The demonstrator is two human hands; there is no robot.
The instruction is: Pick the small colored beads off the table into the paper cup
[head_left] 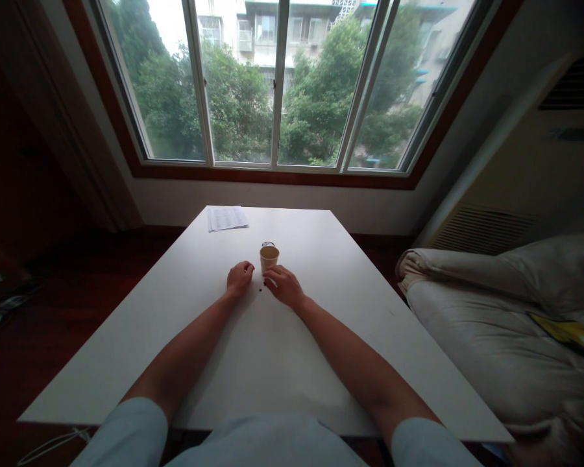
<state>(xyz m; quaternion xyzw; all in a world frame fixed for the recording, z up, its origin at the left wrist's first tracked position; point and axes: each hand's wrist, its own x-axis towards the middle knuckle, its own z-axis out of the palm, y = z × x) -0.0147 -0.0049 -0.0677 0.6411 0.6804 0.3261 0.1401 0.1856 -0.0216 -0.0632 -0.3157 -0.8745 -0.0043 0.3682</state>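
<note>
A white bench (282, 363) is filling most of the floor in front of me, and beyond its far edge a wide window (276, 97) is looking out on trees. To the right a pale padded couch (477, 337) is sitting beside the bench. Some printed sheets (226, 218) are lying at the bench's far left corner. The person is stretching both arms over the white top: the right hand (283, 285) is bending its fingers down at the front of the cup, but I can't tell whether they are touching it or pinching anything. The left hand (241, 277) is resting just left of the cup with fingers curled in, and I can't tell whether they are closing on something. The paper cup (269, 254) is standing upright between and slightly beyond the hands. Tiny dark bits (260, 290) are lying nearer the person, between the hands
</note>
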